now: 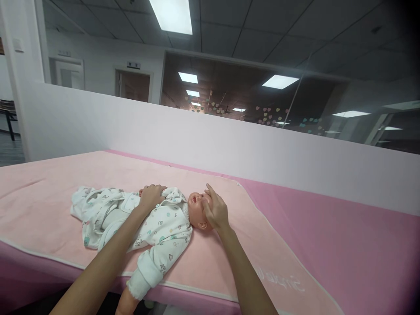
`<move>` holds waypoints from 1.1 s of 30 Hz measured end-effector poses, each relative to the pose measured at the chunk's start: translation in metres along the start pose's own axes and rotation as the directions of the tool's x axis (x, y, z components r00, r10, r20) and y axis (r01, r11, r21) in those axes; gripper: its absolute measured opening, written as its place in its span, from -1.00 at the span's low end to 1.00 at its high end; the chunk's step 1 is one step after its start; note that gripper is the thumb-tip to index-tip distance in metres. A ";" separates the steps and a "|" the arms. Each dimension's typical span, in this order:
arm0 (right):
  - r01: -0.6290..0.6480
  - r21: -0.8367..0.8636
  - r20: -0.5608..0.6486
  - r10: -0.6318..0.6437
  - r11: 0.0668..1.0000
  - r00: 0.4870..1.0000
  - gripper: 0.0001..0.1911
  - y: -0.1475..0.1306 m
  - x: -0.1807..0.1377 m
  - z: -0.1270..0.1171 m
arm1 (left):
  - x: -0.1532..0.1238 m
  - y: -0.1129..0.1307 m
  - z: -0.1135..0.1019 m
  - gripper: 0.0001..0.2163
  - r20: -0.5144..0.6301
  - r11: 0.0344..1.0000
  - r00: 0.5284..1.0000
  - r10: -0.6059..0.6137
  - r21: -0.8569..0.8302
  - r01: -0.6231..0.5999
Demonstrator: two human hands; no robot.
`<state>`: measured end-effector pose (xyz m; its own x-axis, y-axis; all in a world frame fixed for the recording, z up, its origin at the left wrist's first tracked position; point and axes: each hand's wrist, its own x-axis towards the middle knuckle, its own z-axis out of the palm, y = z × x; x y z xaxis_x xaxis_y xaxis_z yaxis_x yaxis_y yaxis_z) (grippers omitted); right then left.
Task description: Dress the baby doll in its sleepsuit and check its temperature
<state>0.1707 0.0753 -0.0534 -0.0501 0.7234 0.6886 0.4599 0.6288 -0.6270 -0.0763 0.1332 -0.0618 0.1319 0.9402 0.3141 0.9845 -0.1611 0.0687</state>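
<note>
A baby doll in white printed clothes lies on its back on a pink blanket, its head to the right. My left hand rests on the doll's chest, with its fingers laid over the front of the clothes. Against the top and side of the doll's head lies my right hand, fingers stretched out across the forehead. The doll's mouth and one ear show; my right hand covers part of its face. One doll arm hangs over the near edge of the blanket.
Under the blanket is a darker pink sheet, showing at the right and along the front. Behind the bed stands a low white wall with glass above it. A dark table is at the far left.
</note>
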 end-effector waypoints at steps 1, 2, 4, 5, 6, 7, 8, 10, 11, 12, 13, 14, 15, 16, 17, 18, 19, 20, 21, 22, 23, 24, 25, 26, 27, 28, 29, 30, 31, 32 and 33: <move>0.004 -0.027 0.011 -0.004 1.000 1.000 -0.51 0.001 0.000 0.000 | 0.000 0.000 0.000 -0.58 -0.003 1.000 1.000 0.001 -0.003 -0.001; 0.010 -0.042 0.017 -0.009 0.999 1.000 -0.55 0.004 0.001 -0.001 | 0.000 0.000 0.000 -0.59 -0.008 1.000 1.000 0.003 -0.005 -0.003; 0.016 -0.036 0.023 -0.015 0.999 1.000 -0.63 0.010 0.003 -0.002 | 0.000 0.000 0.000 -0.60 -0.018 1.000 1.000 0.011 -0.007 -0.011; 0.008 -0.017 0.021 -0.008 1.000 1.000 -0.66 0.013 0.005 -0.003 | 0.000 0.000 0.000 -0.60 -0.019 1.000 1.000 0.012 -0.007 -0.012; -0.011 0.010 0.016 0.011 1.000 1.000 -0.68 0.016 0.006 -0.003 | 0.000 0.000 0.000 -0.60 -0.018 1.000 1.000 0.011 -0.006 -0.011; -0.042 0.044 0.009 0.042 0.998 0.999 -0.69 0.019 0.006 -0.003 | 0.000 0.000 0.000 -0.60 -0.014 1.000 1.000 0.009 -0.005 -0.009; -0.082 0.082 0.006 0.081 0.993 0.997 -0.68 0.022 0.007 -0.003 | 0.000 0.000 0.000 -0.60 -0.009 1.000 1.000 0.007 -0.003 -0.007; -0.170 0.167 0.025 0.168 0.971 0.985 -0.63 0.027 0.008 -0.004 | 0.000 0.000 0.001 -0.60 -0.005 1.000 1.000 0.003 0.000 -0.003; -0.217 0.214 0.049 0.212 0.952 0.976 -0.60 0.029 0.008 -0.005 | 0.000 0.000 0.001 -0.59 -0.004 1.000 1.000 0.002 0.001 -0.002; -0.266 0.264 0.082 0.253 0.927 0.964 -0.57 0.031 0.009 -0.007 | 0.000 0.000 0.001 -0.59 -0.002 1.000 1.000 0.002 0.001 -0.002; -0.315 0.313 0.120 0.291 0.896 0.949 -0.55 0.033 0.009 -0.009 | 0.000 -0.001 0.001 -0.59 -0.001 1.000 1.000 0.000 0.002 0.000; -0.362 0.358 0.163 0.324 0.860 0.932 -0.53 0.034 0.009 -0.012 | 0.000 -0.001 0.001 -0.59 -0.001 1.000 1.000 -0.001 0.002 0.001; -0.407 0.401 0.209 0.350 0.821 0.913 -0.50 0.034 0.009 -0.015 | 0.000 -0.001 0.001 -0.59 -0.003 1.000 1.000 -0.002 0.004 0.002; -0.445 0.440 0.259 0.364 0.780 0.895 -0.47 0.034 0.009 -0.019 | 0.000 -0.001 0.001 -0.59 -0.006 1.000 1.000 0.000 0.005 0.001; -0.474 0.474 0.309 0.364 0.742 0.879 -0.43 0.034 0.009 -0.023 | 0.000 -0.001 0.001 -0.59 -0.010 1.000 1.000 0.001 0.007 -0.001; -0.494 0.503 0.354 0.353 0.709 0.866 -0.39 0.034 0.008 -0.027 | 0.000 -0.001 0.001 -0.59 -0.012 1.000 1.000 0.004 0.007 -0.003; -0.508 0.528 0.392 0.336 0.681 0.857 -0.35 0.033 0.007 -0.031 | 0.000 -0.001 0.001 -0.59 -0.011 1.000 1.000 0.006 0.007 -0.006; -0.516 0.546 0.420 0.317 0.660 0.850 -0.31 0.032 0.007 -0.034 | 0.000 -0.001 0.001 -0.59 -0.006 1.000 1.000 0.006 0.005 -0.006; -0.521 0.556 0.440 0.302 0.648 0.846 -0.28 0.031 0.006 -0.038 | 0.000 -0.001 0.001 -0.59 -0.002 1.000 1.000 0.003 0.004 -0.003; -0.525 0.560 0.455 0.291 0.641 0.842 -0.26 0.031 0.005 -0.041 | 0.000 -0.001 0.001 -0.58 0.000 1.000 1.000 0.000 0.002 0.000; -0.528 0.560 0.466 0.284 0.638 0.838 -0.25 0.030 0.004 -0.044 | 0.000 -0.001 0.001 -0.57 -0.001 1.000 1.000 -0.003 0.000 0.003; -0.530 0.561 0.475 0.277 0.636 0.835 -0.25 0.030 0.003 -0.047 | 0.000 -0.001 0.001 -0.57 -0.003 1.000 1.000 -0.003 0.000 0.003; -0.530 0.564 0.483 0.268 0.633 0.834 -0.25 0.031 0.001 -0.049 | -0.001 -0.001 0.002 -0.56 -0.009 1.000 1.000 -0.001 0.000 0.001; -0.528 0.573 0.487 0.257 0.627 0.835 -0.25 0.033 0.000 -0.050 | -0.001 -0.001 0.002 -0.56 -0.015 1.000 1.000 0.000 0.002 0.000; -0.524 0.587 0.486 0.249 0.617 0.838 -0.25 0.036 -0.001 -0.051 | -0.001 -0.001 0.002 -0.56 -0.019 1.000 1.000 0.001 0.004 -0.001; -0.523 0.600 0.476 0.255 0.605 0.842 -0.26 0.040 -0.002 -0.051 | -0.001 -0.001 0.002 -0.56 -0.020 1.000 1.000 0.001 0.006 -0.001; -0.523 0.607 0.438 0.298 0.598 0.848 -0.29 0.045 -0.002 -0.049 | -0.001 -0.001 0.002 -0.57 -0.020 1.000 1.000 0.001 0.008 -0.001; -0.525 0.606 0.370 0.373 0.597 0.851 -0.35 0.051 -0.002 -0.046 | 0.000 -0.001 0.002 -0.58 -0.018 1.000 1.000 0.001 0.007 -0.001; -0.527 0.600 0.277 0.462 0.602 0.843 -0.44 0.057 -0.002 -0.042 | 0.000 -0.002 0.002 -0.58 -0.017 1.000 1.000 0.002 0.001 -0.002; -0.526 0.592 0.169 0.544 0.611 0.822 -0.54 0.063 0.000 -0.037 | 0.000 -0.002 0.003 -0.58 -0.020 1.000 1.000 0.003 -0.013 -0.004; -0.518 0.585 0.058 0.606 0.623 0.793 -0.63 0.067 0.001 -0.032 | 0.000 -0.003 0.005 -0.58 -0.032 0.999 0.999 0.003 -0.040 -0.004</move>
<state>0.2296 0.1098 -0.0832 0.1879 0.9713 0.1455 -0.2064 0.1839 -0.9610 -0.0784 0.1354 -0.0664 0.1313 0.9297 0.3440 0.9786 -0.1771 0.1050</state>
